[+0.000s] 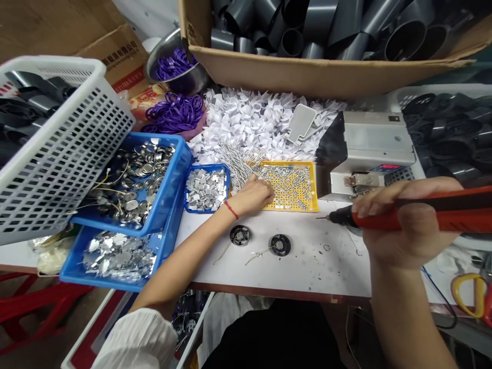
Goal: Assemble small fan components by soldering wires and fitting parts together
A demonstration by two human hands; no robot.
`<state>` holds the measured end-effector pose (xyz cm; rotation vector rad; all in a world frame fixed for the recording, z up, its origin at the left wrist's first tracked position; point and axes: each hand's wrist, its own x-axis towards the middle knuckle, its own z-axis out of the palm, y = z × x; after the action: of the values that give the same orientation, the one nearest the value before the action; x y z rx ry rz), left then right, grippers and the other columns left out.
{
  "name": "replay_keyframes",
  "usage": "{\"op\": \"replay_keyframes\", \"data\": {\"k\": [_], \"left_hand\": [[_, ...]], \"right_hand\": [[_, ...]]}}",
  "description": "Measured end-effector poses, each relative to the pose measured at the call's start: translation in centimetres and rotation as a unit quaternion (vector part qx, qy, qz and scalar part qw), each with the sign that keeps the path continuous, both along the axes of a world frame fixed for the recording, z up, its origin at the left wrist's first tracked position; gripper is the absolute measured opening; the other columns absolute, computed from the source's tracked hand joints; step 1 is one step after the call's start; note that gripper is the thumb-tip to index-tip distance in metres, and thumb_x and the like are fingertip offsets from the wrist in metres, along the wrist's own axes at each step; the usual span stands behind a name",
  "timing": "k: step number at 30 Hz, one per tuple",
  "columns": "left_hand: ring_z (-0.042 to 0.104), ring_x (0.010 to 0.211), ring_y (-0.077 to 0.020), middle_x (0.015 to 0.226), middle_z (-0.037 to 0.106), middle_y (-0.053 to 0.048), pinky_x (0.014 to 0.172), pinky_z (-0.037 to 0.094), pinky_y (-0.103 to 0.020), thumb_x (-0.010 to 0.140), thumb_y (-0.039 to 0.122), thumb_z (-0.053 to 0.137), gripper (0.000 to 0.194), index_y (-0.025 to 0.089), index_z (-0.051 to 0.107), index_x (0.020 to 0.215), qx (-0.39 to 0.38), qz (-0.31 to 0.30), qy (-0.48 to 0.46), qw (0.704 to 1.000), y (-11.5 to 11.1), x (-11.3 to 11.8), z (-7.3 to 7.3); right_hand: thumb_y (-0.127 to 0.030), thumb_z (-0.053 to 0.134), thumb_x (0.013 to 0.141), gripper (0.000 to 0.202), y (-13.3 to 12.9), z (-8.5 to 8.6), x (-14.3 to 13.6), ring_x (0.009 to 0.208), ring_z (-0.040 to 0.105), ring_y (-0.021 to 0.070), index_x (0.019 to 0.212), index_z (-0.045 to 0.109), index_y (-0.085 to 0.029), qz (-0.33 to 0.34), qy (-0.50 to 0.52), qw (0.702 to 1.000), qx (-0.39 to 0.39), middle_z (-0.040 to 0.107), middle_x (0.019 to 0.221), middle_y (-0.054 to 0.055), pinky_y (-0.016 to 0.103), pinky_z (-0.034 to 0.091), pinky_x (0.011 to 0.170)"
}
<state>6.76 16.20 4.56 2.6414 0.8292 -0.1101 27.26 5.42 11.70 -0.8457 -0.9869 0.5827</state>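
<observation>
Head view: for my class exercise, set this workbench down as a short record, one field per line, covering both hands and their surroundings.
Left hand: at the left side of the yellow tray; grip hidden
Right hand: closed around a red power tool, bit pointing left
Table front: two round black parts, apart
Left of yellow tray: small blue tray of metal pieces
Behind yellow tray: heaped white pieces
Back: carton of dark tubes

Red-and-black power screwdriver (455, 209): hovered nearly level, pointed thin bit (320, 218) left. Yellow tray (315, 189): lay flat, strewn with small silvery pieces (292, 185). Two round black parts (280, 245): sat apart in front, trailed pale wires (223, 253).
</observation>
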Motion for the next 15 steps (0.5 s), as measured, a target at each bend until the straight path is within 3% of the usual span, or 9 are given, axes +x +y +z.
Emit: {"op": "replay_keyframes", "data": {"k": [3, 7, 10, 15], "left_hand": [[0.052, 0.074, -0.0161, 0.072, 0.060, -0.002, 0.079, 0.028, -0.035, 0.082, 0.009, 0.044, 0.025, 0.017, 0.060, 0.063, -0.012, 0.018, -0.008, 1.000, 0.2, -0.3, 0.4], [0.057, 0.082, -0.0175, 0.082, 0.066, -0.001, 0.081, 0.028, -0.035, 0.078, 0.014, 0.058, 0.012, 0.019, 0.069, 0.077, -0.037, 0.063, -0.042, 0.996, 0.6, -0.6, 0.3], [0.057, 0.083, -0.0181, 0.081, 0.066, -0.001, 0.082, 0.029, -0.035, 0.073, 0.016, 0.066, 0.006, 0.019, 0.070, 0.076, -0.037, 0.047, -0.034, 0.998, 0.6, -0.5, -0.2], [0.056, 0.083, -0.0188, 0.080, 0.064, -0.003, 0.082, 0.028, -0.036, 0.081, 0.013, 0.055, 0.017, 0.016, 0.065, 0.068, 0.004, 0.026, -0.019, 0.999, 0.2, -0.1, -0.6]], "right_hand": [[-0.027, 0.074, 0.063, 0.013, -0.2, 0.3, -0.1, 0.035, 0.045, 0.0132, 0.074, 0.066, -0.026, -0.003, 0.003, 1.000, 0.003, 0.056, 0.049, -0.005, 0.030, 0.038, 0.029], [-0.025, 0.074, 0.063, 0.014, -0.4, 0.4, -0.4, 0.036, 0.045, 0.0132, 0.075, 0.067, -0.025, 0.001, 0.014, 1.000, 0.005, 0.057, 0.050, -0.005, 0.030, 0.039, 0.031], [-0.027, 0.075, 0.064, 0.013, -0.6, 0.5, -0.6, 0.036, 0.045, 0.0131, 0.075, 0.067, -0.025, 0.008, 0.013, 1.000, 0.010, 0.057, 0.051, -0.005, 0.030, 0.039, 0.031], [-0.028, 0.076, 0.066, 0.015, -0.9, 0.5, -0.6, 0.037, 0.047, 0.0126, 0.074, 0.065, -0.024, 0.012, 0.007, 1.000, 0.005, 0.057, 0.052, -0.006, 0.029, 0.041, 0.032]]}}
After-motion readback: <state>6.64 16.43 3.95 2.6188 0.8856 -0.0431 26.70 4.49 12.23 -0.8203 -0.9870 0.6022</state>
